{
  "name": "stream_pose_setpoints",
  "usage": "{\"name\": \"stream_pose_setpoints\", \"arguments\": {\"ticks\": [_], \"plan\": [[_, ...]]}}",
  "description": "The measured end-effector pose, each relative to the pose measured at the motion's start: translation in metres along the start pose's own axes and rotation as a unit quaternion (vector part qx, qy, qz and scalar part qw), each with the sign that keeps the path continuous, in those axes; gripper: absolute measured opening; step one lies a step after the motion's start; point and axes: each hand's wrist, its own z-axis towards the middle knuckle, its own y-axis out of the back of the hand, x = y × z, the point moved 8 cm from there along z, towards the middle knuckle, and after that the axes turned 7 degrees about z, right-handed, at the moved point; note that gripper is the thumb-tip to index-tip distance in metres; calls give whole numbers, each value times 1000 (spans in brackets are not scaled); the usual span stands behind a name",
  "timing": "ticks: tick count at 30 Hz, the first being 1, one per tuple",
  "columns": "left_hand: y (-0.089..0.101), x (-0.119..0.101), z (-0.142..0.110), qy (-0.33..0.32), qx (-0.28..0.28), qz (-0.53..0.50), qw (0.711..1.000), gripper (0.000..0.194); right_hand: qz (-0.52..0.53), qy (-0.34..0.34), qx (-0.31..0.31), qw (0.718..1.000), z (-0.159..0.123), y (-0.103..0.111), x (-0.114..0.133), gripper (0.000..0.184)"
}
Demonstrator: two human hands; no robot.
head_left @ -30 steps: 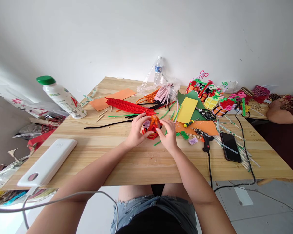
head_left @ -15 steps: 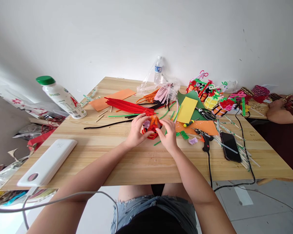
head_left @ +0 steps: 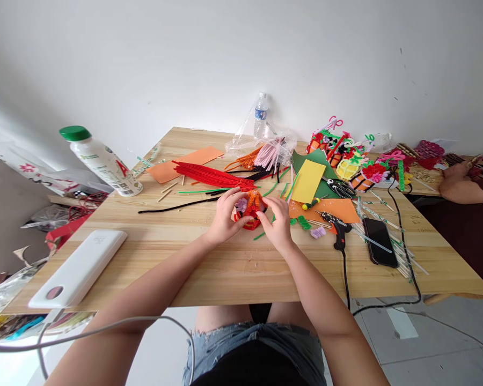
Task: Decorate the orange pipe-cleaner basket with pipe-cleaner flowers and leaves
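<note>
left hand (head_left: 226,217) and right hand (head_left: 279,221) half-curled, thumbs inward, fingertips on small red-orange fuzzy piece (head_left: 253,210) — piece sits between 2 hands, about equally near each. its long axis can't be told. red stem bundle (head_left: 209,176) just beyond left hand — glue gun (head_left: 339,230) off right hand's outer side.

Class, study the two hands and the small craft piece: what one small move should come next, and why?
Probably a light squeeze of the small craft piece, to check its firmness: the left hand and right hand hold it from opposite sides, and the glue gun lies untouched on the table.
</note>
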Motion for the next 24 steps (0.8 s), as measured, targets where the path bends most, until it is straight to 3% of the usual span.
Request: {"name": "stream_pose_setpoints", "arguments": {"ticks": [24], "plan": [[-1, 0, 0, 3, 5, 2, 1000, 59, 8, -6, 3, 1000, 0, 0, -1, 27]]}}
